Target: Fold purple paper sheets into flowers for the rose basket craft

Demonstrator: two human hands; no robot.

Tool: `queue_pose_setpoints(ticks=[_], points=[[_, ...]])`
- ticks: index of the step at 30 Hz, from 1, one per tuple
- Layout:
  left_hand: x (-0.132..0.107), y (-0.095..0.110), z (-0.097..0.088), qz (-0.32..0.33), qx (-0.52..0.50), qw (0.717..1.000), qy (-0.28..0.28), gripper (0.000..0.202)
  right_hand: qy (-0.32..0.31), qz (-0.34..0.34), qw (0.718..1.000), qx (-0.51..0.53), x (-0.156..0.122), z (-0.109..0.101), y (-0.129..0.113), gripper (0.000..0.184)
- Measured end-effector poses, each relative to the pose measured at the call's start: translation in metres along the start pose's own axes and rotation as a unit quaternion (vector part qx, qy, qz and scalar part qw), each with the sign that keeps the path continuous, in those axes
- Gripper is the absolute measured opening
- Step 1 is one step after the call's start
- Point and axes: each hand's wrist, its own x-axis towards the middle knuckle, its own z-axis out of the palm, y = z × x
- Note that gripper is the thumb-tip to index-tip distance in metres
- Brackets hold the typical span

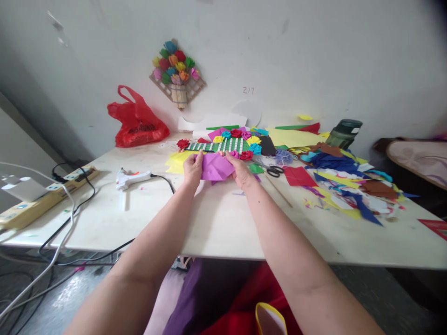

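Note:
Both hands hold one purple paper sheet [214,166] low over the white table [223,223]. My left hand [193,167] pinches its left edge, thumb on top. Gripping the right edge is my right hand [240,170], fingers curled under. Just beyond the paper lies a green woven strip panel [223,145] ringed with small paper roses in red, yellow, pink and blue.
A white glue gun [131,178] with a black cord lies to the left, near a power strip [42,197]. Black scissors [275,170], a thin wooden stick and heaps of coloured paper scraps [342,179] fill the right. A red plastic bag [136,120] and a flower plaque [177,74] stand against the wall.

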Motion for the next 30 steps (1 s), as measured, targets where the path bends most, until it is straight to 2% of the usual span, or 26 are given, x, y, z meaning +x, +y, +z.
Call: queue_pose_setpoints(ticks=[5, 10, 15, 18, 20, 22, 26, 30], points=[[0.008, -0.007, -0.005, -0.009, -0.044, 0.996, 0.081, 0.045, -0.078, 0.061, 0.99, 0.097, -0.005, 0.0, -0.004, 0.046], [0.011, -0.011, -0.007, -0.004, -0.039, 0.993, 0.116, 0.047, -0.116, 0.086, 0.986, 0.083, -0.008, 0.012, 0.001, 0.024], [0.006, -0.01, -0.003, -0.013, -0.044, 0.994, 0.103, 0.045, -0.034, 0.063, 0.996, 0.051, -0.006, 0.029, 0.009, 0.014], [0.004, -0.006, -0.001, -0.032, -0.101, 0.992, 0.065, 0.041, -0.003, 0.046, 0.998, 0.031, -0.005, 0.028, 0.008, 0.013], [0.004, -0.003, -0.002, -0.047, -0.151, 0.987, 0.022, 0.036, -0.018, 0.041, 0.999, 0.021, -0.005, 0.022, 0.005, 0.014], [0.004, 0.001, -0.006, -0.064, -0.172, 0.982, -0.042, 0.033, -0.061, 0.042, 0.997, 0.01, -0.006, 0.014, 0.002, 0.015], [0.008, 0.006, -0.019, -0.103, -0.144, 0.971, -0.162, 0.028, -0.106, 0.053, 0.993, -0.028, -0.007, 0.001, -0.003, 0.016], [0.011, 0.008, -0.029, -0.14, -0.11, 0.958, -0.224, 0.026, -0.113, 0.065, 0.99, -0.053, -0.005, -0.005, -0.005, 0.013]])
